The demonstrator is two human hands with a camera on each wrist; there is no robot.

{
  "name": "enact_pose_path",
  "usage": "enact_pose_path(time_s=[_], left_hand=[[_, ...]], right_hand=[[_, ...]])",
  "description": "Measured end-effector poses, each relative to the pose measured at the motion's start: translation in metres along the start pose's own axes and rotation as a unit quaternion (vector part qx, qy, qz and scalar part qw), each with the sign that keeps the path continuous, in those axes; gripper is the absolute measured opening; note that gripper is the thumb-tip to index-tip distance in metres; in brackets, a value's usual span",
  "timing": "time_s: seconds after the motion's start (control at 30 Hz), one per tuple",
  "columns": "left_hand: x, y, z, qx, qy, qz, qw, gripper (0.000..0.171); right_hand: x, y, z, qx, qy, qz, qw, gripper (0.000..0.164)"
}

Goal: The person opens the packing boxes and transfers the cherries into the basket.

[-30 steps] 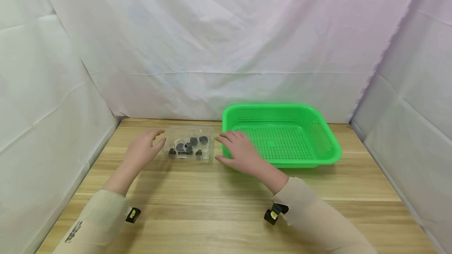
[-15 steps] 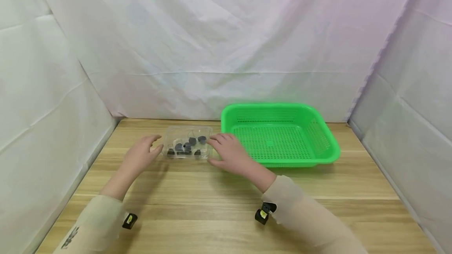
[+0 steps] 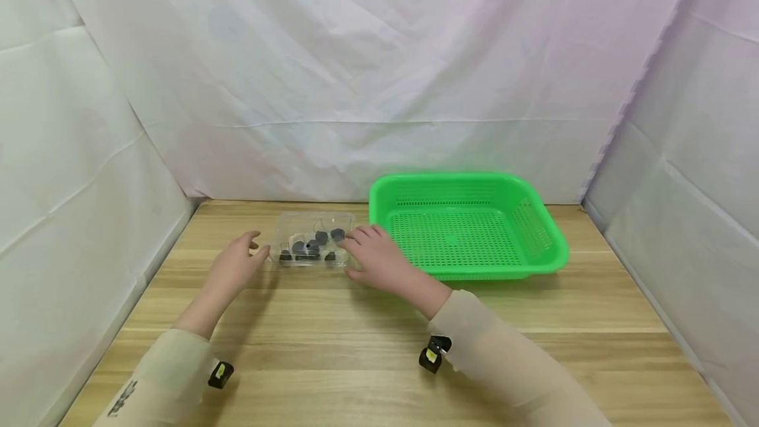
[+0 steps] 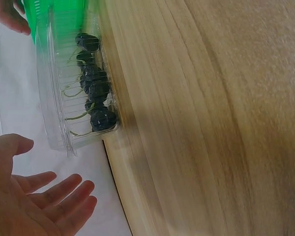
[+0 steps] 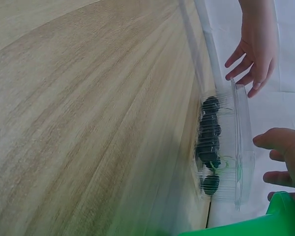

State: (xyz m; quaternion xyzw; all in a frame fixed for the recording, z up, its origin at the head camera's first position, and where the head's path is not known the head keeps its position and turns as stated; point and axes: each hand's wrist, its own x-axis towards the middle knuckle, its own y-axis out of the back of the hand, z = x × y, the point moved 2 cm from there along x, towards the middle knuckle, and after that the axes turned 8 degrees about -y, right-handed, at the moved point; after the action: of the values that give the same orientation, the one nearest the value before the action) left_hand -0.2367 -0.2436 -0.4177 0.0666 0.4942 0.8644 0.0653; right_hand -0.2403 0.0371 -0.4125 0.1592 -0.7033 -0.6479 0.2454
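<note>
A clear plastic box (image 3: 290, 224) sits on the wooden table, left of the green basket. Inside lie several dark, round fruits (image 4: 99, 91), some with thin green stems; their exact kind cannot be told. My left hand (image 3: 231, 269) is at the box's left side, fingers spread and relaxed, with a gap to the wall in the left wrist view. Across from it, my right hand (image 3: 382, 262) reaches over the right end with loosely bent fingers. In the right wrist view its thumb and fingers (image 5: 278, 178) are apart from the lid edge. Neither hand holds anything.
The green perforated basket (image 3: 560, 249) stands close on the right, its left rim beside my right hand. White cloth (image 3: 379, 84) hangs behind the table (image 3: 332, 348) and along both sides. Small black devices (image 3: 429, 360) are on both wrists.
My right hand has moved left, from the basket's rim to the right end of the box. My left hand has stayed about level with the left end. Box and basket stay put.
</note>
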Motion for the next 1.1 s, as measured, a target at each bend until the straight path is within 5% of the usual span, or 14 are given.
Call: enact_pose_path(time_s=[0.5,1.1], left_hand=[[0.003,-0.008,0.006,-0.003,-0.018,-0.017,0.9997,0.054],[0.005,-0.016,0.009,-0.008,-0.003,-0.020,0.9998,0.059]], right_hand=[[0.016,0.001,-0.008,-0.034,-0.022,-0.025,0.999,0.046],[0.021,0.001,-0.008,-0.039,-0.013,-0.008,0.999,0.031]])
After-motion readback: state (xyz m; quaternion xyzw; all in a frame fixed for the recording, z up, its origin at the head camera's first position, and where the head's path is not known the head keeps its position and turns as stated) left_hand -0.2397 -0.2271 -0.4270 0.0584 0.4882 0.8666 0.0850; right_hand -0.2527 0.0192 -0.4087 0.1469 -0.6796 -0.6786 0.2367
